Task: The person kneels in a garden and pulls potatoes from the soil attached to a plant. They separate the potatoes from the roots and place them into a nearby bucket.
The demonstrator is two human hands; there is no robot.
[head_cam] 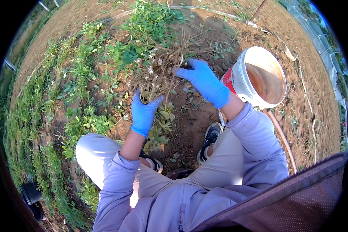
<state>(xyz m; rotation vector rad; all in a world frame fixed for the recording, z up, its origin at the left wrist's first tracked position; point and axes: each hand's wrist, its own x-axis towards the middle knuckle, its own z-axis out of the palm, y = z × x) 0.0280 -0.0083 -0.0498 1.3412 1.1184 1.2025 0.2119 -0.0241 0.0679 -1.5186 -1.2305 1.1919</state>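
Observation:
Both of my hands wear blue disposable gloves. My left hand (146, 111) is closed around the stems of an uprooted plant (162, 76), whose yellowing leaves hang down below that hand. Its tangled, dry brown roots spread upward and away from me, with small whitish bits among them. At the right side of the root mass is my right hand (203, 81), thumb and fingertips at the roots; what lies between them is too small to tell. Right of that hand a white plastic bucket (266, 78) with a red label leans with its mouth towards me; soil stains its inner wall.
Rows of low green leafy plants (87, 116) grow at the left. A brown hose or pipe (282, 139) lies right of my knee, near a pale strip (304, 95) along the soil. A black container (32, 192) stands at the far lower left. My shoes rest on bare soil.

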